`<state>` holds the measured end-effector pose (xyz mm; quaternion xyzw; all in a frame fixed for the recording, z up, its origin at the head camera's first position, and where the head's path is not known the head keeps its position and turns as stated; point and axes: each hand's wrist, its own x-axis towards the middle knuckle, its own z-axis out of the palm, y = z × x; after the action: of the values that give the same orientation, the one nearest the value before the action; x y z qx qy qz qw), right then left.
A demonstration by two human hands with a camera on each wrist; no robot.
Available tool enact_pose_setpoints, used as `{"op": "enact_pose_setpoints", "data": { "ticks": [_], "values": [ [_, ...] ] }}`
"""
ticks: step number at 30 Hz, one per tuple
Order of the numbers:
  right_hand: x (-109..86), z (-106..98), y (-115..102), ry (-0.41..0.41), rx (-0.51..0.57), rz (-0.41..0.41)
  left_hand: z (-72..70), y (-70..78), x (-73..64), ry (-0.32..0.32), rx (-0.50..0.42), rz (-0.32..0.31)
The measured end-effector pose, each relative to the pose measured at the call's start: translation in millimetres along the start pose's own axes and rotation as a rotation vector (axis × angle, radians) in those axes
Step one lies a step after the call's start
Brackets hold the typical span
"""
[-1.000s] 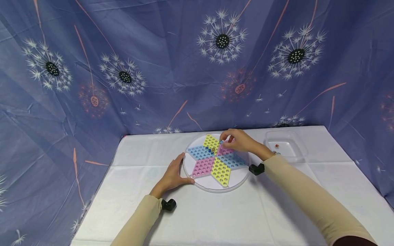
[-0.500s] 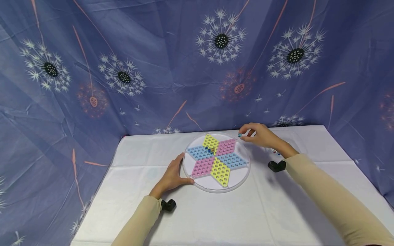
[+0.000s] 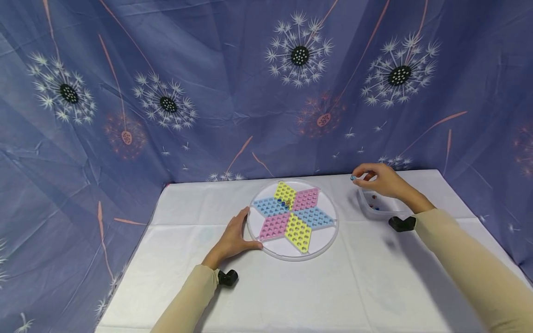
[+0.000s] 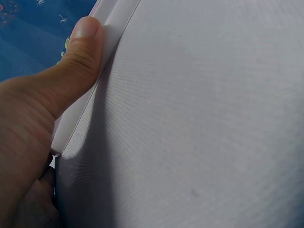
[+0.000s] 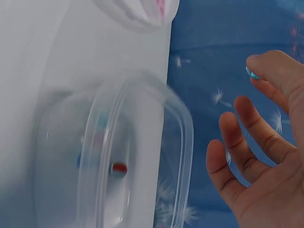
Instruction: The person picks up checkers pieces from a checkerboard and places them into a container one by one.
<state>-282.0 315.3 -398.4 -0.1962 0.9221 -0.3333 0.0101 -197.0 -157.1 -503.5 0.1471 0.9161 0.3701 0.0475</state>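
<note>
- Only in left wrist view: fine weave across cloth-covered tabletop [image 4: 199, 104].
- Clear only in right wrist view: red-streaked marble [image 5: 118, 169] inside transparent, round-cornered container [image 5: 187, 137].
- Only in head view: smooth round board [image 3: 319, 239] with full star of pitted diamonds.
- Glossy blue marble [image 5: 252, 74] clamped between thumb and index finger of right hand [image 3: 384, 181], near container; remaining fingers apart.
- Left hand [image 3: 232, 238] fingers spread, touching board's rim.

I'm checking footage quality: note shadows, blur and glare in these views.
Head: right sleeve casts a soft shadow on the white tablecloth; left wrist: dark shadow beside the Chinese checkers board; right wrist: clear plastic container blurred, faint glints.
</note>
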Motion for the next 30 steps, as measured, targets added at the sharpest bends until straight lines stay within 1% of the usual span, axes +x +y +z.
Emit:
{"op": "enact_pose_setpoints", "data": {
  "ticks": [6,13,15,19,23,30],
  "values": [
    [-9.7,-9,15,0.047,-0.029,0.03,0.2,-0.8,0.6,-0.002,0.01,-0.01],
    [-17.1,-14,23,0.063,-0.043,0.033,0.6,-1.2,1.0,-0.002,0.01,0.001],
    [-18.1,-13,25,0.065,-0.046,0.047,0.9,-1.5,1.3,-0.003,0.013,-0.001],
    [-20.1,-12,29,0.063,-0.054,0.085,1.2,-2.2,1.5,-0.001,0.013,-0.005],
    [-22.6,-8,37,0.038,-0.052,0.12,1.0,-2.3,1.9,-0.002,0.013,-0.006],
    [-22.9,2,49,0.013,-0.043,0.141,0.1,-0.6,1.5,-0.007,0.009,-0.007]
  ]
}}
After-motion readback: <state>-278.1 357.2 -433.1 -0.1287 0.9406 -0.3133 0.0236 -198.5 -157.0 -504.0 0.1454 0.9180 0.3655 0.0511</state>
